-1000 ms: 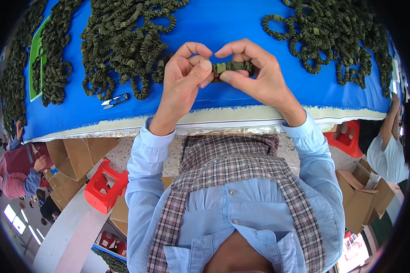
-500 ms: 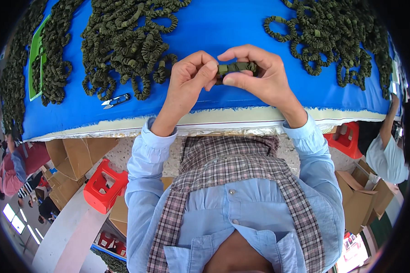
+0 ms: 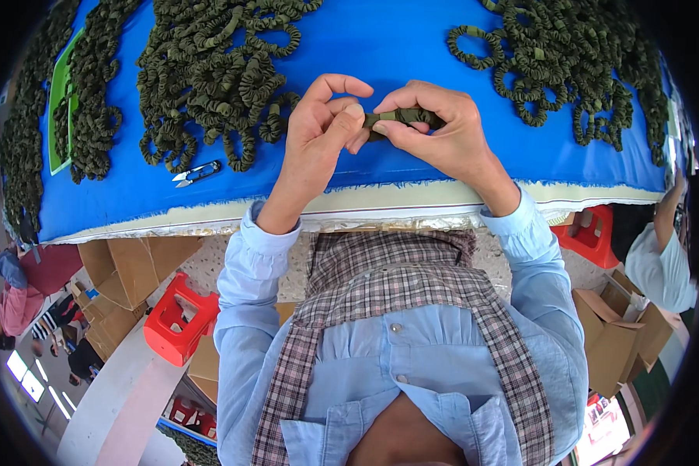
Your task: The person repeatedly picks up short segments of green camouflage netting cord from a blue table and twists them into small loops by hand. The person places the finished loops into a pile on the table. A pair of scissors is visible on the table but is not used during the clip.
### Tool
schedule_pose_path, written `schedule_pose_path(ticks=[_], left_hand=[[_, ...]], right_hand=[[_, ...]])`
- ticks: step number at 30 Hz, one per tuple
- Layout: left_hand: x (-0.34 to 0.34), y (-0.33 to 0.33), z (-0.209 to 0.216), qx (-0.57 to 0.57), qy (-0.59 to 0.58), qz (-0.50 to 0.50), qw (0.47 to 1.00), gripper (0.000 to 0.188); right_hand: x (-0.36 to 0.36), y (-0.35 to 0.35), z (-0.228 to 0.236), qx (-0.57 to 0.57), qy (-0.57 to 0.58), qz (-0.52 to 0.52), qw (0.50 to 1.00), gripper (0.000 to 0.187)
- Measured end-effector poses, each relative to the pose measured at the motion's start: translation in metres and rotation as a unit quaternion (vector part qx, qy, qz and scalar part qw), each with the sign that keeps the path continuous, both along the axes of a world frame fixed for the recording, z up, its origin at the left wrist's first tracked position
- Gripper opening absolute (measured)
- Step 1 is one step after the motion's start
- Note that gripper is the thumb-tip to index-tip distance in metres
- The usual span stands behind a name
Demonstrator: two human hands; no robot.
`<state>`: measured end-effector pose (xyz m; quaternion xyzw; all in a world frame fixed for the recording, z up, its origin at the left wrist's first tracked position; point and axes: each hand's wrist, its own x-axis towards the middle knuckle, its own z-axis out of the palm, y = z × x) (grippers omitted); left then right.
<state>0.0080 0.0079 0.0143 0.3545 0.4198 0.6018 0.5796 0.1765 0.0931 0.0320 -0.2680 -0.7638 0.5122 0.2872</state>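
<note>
Between my two hands, above the blue cloth point(image 3: 380, 175), is a dark green gathered fabric hair tie point(image 3: 391, 116). My left hand point(image 3: 322, 128) pinches its left end between thumb and fingertips, the index finger raised and curled. On the other end, my right hand point(image 3: 446, 132) closes thumb and fingers, hiding part of the tie. A large heap of similar green hair ties point(image 3: 217, 78) lies just left of my hands. To the left, a small pair of thread snips point(image 3: 198, 173) rests on the cloth.
Another heap of green ties point(image 3: 559, 54) lies at right. A bright green tray point(image 3: 57, 159) sits at far left among more ties. Red stools point(image 3: 180, 318) and cardboard boxes point(image 3: 621, 334) stand beside me on both sides. Other people are at both edges.
My left thumb and fingers have shifted on the tie's left end, and the left index finger has lifted. The fabric between my hands looks narrower. The heaps and snips stay put.
</note>
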Motion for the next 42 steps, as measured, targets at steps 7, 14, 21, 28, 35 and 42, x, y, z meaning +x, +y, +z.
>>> schedule_pose_path(ticks=[7,14,21,28,35,42], left_hand=[[-0.002,-0.003,0.004,-0.012,-0.041,0.012,0.999,0.017],[-0.004,-0.003,-0.007,-0.013,-0.084,-0.002,0.996,0.017],[0.001,0.006,-0.01,0.01,-0.164,0.078,0.983,0.02],[0.007,0.004,0.006,-0.032,-0.157,0.098,0.982,0.031],[0.0,0.017,0.008,-0.024,0.207,0.066,0.976,0.008],[-0.017,0.037,-0.016,-0.002,0.326,0.255,0.91,0.007]], right_hand=[[0.002,0.001,-0.001,-0.069,0.003,0.006,0.998,0.01],[0.002,0.002,-0.006,-0.116,0.021,0.014,0.993,0.014],[-0.001,0.012,-0.011,-0.178,0.083,-0.018,0.98,0.027],[0.001,0.01,-0.015,-0.209,0.026,-0.002,0.978,0.02],[0.004,0.002,-0.007,-0.073,-0.081,0.005,0.994,0.024],[0.009,-0.02,0.002,0.081,-0.014,0.017,0.996,0.024]])
